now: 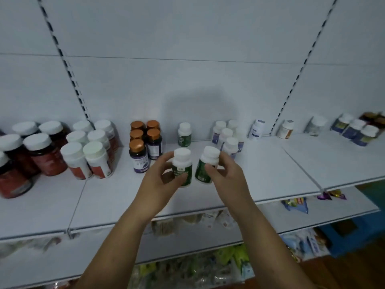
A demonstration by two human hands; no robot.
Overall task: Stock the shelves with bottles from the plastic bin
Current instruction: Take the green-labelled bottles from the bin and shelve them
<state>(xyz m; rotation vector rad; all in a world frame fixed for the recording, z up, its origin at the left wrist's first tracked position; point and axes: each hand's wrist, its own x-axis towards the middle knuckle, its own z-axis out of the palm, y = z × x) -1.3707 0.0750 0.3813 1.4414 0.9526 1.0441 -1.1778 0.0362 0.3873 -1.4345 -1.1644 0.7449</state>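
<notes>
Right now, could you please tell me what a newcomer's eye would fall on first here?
The two hands at centre draw the eye: the left hand and right hand each hold a white-capped green bottle, the left bottle and right bottle, over the white shelf. Behind them a matching green bottle stands alone at the back, between copper-capped bottles to its left and a purple-labelled cluster to its right.

No text is coming through legibly. At centre frame the green-labelled bottles [185,168] are showing pale print, possibly a small logo, but blur is hiding every character.
</notes>
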